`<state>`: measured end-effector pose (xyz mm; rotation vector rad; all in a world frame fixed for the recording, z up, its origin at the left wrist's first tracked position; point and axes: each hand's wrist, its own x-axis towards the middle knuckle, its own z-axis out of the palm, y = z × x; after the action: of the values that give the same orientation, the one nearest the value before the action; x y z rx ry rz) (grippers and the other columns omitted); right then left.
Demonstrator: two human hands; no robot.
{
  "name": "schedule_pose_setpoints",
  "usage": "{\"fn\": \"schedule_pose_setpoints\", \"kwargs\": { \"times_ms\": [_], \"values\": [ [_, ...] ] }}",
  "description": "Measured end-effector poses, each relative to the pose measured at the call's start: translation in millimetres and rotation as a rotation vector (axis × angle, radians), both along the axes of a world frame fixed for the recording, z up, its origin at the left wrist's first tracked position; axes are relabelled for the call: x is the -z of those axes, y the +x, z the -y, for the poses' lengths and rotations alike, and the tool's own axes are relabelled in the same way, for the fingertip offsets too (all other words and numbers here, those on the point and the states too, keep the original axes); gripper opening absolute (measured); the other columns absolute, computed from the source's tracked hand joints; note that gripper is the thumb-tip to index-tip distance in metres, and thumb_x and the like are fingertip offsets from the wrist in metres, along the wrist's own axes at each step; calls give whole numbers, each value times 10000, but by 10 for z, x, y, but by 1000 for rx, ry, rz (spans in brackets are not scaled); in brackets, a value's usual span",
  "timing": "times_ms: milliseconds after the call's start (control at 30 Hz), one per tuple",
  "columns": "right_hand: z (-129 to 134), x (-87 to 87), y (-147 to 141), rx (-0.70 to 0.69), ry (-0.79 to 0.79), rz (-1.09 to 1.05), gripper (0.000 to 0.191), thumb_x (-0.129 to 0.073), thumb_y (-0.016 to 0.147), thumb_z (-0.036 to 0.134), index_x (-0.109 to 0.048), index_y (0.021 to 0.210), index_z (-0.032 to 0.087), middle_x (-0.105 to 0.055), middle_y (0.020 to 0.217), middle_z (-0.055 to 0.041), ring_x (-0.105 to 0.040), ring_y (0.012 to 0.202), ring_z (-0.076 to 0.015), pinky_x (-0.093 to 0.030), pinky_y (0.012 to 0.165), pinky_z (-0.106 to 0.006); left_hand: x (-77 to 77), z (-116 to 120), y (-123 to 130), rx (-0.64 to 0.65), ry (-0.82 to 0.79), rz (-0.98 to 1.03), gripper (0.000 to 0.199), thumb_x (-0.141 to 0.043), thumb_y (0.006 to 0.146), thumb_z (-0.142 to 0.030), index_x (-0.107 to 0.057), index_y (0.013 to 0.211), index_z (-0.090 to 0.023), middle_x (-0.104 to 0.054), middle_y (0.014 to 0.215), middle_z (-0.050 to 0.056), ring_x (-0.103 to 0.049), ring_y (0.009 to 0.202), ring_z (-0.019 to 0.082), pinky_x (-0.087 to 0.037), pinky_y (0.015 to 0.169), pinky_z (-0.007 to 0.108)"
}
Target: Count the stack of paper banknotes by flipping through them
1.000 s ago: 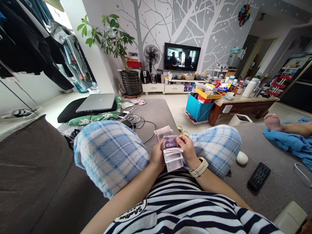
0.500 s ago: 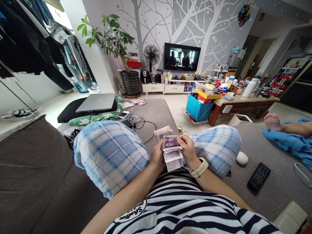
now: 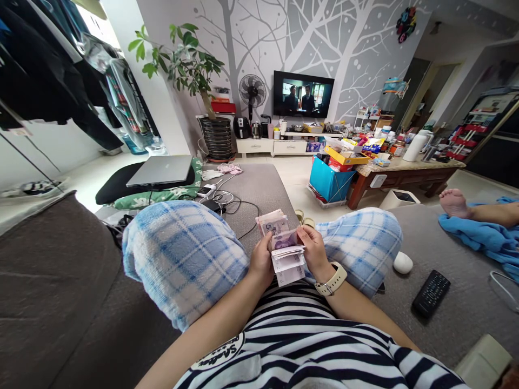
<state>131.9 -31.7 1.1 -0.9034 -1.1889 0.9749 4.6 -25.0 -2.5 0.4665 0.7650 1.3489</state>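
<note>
A fanned bundle of purple and pinkish banknotes (image 3: 287, 253) is held above my lap, between my knees. My left hand (image 3: 261, 260) grips the bundle along its left side, thumb on top. From the right, my right hand (image 3: 313, 246) pinches the edge of a purple note, thumb and fingers pressed together. Several folded note ends hang toward my striped shirt (image 3: 308, 319). Behind them, more notes with a visible 5 stick out on the far side. A pale watch (image 3: 331, 279) is on my right wrist.
Right of my knee lie a white mouse-like object (image 3: 403, 263) and a black remote control (image 3: 431, 293) on the grey sofa (image 3: 405, 335). Cables (image 3: 231, 202) and a laptop (image 3: 160, 170) are at left. Another person's foot (image 3: 454, 203) rests on blue cloth at right.
The purple note under my right fingers has tipped forward and down, showing more of the 5 note behind it. My left hand stays nearly in place.
</note>
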Motion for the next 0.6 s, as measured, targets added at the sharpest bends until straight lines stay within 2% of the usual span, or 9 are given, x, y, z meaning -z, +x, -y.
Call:
{"fn": "schedule_pose_setpoints", "kwargs": {
  "times_ms": [167,300,433,600],
  "values": [
    [37,-69,-27,-47,-62,-49,428,-628,818,592,-593,642,204,-596,572,-7,-449,492,-126,-354,504,-278,20,-29,18,2,-20,44,242,-643,824,-264,-700,968,-79,-768,882,135,-742,797,256,-580,820,381],
    [32,-83,-38,9,-74,-16,372,-760,710,515,-572,630,204,-571,556,18,-473,525,-126,-388,539,-274,26,-29,8,-11,-28,35,209,-660,803,-228,-693,952,-85,-763,852,114,-730,737,227,-579,753,341],
    [-18,-21,-34,74,-103,-41,376,-837,608,444,-561,698,205,-539,601,46,-468,557,-120,-385,545,-263,-9,-1,2,-6,-35,34,206,-697,747,-180,-684,936,-100,-753,801,92,-714,689,217,-572,697,327],
    [-68,34,-22,102,-113,-64,394,-821,621,438,-554,803,212,-534,645,50,-484,589,-132,-399,575,-271,-88,50,7,-3,-29,8,212,-707,683,-124,-686,893,-111,-751,779,86,-715,694,224,-569,700,329]
  ]
}}
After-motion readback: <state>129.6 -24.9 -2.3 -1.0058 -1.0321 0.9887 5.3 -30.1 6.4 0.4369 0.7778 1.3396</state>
